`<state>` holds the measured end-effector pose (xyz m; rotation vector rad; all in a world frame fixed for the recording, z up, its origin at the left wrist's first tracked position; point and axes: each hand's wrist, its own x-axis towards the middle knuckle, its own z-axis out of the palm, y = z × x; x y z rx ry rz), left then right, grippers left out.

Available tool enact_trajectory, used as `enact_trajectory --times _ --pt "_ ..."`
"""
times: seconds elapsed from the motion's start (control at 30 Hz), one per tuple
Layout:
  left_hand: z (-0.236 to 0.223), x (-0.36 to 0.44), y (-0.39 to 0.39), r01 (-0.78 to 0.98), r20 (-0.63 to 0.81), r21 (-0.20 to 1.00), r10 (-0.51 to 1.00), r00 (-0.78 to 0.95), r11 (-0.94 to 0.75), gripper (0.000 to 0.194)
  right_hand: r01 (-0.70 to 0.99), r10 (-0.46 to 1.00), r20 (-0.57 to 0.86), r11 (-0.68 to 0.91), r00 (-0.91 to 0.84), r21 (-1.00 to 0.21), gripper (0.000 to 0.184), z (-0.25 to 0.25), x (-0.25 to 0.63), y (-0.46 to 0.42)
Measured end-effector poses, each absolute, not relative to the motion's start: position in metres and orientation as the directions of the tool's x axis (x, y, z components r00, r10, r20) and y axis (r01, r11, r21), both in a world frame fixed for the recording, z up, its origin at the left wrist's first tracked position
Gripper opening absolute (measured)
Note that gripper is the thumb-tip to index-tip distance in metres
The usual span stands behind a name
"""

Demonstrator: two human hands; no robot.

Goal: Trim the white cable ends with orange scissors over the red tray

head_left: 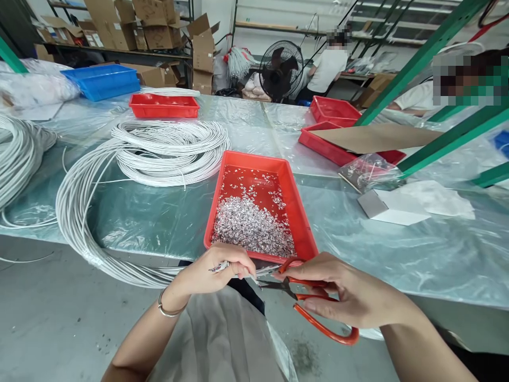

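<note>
My left hand (217,273) is pinched round a thin silvery strip (260,271) that sticks out to the right, just below the near rim of a red tray (296,212). My right hand (345,292) grips orange-handled scissors (314,313), with the dark blades (276,285) partly apart and pointing left toward the strip. The tray holds a heap of small silvery cut pieces (250,225). A bracelet circles my left wrist.
Large coils of white cable (159,154) lie left of the tray on the plastic-covered table (397,254). More red trays (164,105), a blue bin (102,80), cardboard (374,137) and a white box (387,208) sit around. A fan (280,69) and other people are at the back.
</note>
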<state>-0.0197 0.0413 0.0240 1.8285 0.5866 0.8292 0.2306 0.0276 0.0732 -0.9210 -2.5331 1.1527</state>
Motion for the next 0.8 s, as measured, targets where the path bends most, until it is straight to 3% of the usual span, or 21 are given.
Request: enact_trajectory --times 0.17,0.33,0.43,0.53,0.6,0.73,0.8 --pt "0.028 -0.018 0.041 0.012 0.276 0.926 0.699 0.660 -0.377 0.033 0.519 0.629 -0.076 0.560 -0.773 -0.646 0.018 0.079 0.229 0.022" --pt "0.024 -0.016 0.043 0.009 0.229 0.949 0.712 0.664 -0.315 0.028 0.562 0.668 -0.001 0.625 -0.744 -0.541 0.019 0.077 0.228 0.016" --pt "0.018 -0.015 0.047 -0.043 0.231 0.962 0.718 0.657 -0.269 0.027 0.565 0.660 0.083 0.695 -0.747 -0.445 0.019 0.069 0.227 0.013" --pt "0.013 -0.015 0.051 -0.081 0.254 0.963 0.771 0.584 -0.255 0.028 0.568 0.682 0.255 0.720 -0.685 -0.399 0.023 0.054 0.223 0.012" --pt "0.013 -0.015 0.052 -0.115 0.303 0.951 0.793 0.529 -0.286 0.028 0.573 0.734 0.333 0.674 -0.592 -0.466 0.024 0.044 0.221 0.014" --pt "0.015 -0.018 0.049 -0.167 0.430 0.900 0.751 0.501 -0.404 0.028 0.518 0.893 0.359 0.449 -0.271 -0.728 0.020 0.035 0.224 0.023" --pt "0.015 -0.019 0.046 -0.167 0.457 0.885 0.744 0.487 -0.434 0.028 0.433 0.904 0.289 0.408 -0.315 -0.804 0.029 0.037 0.228 0.023"
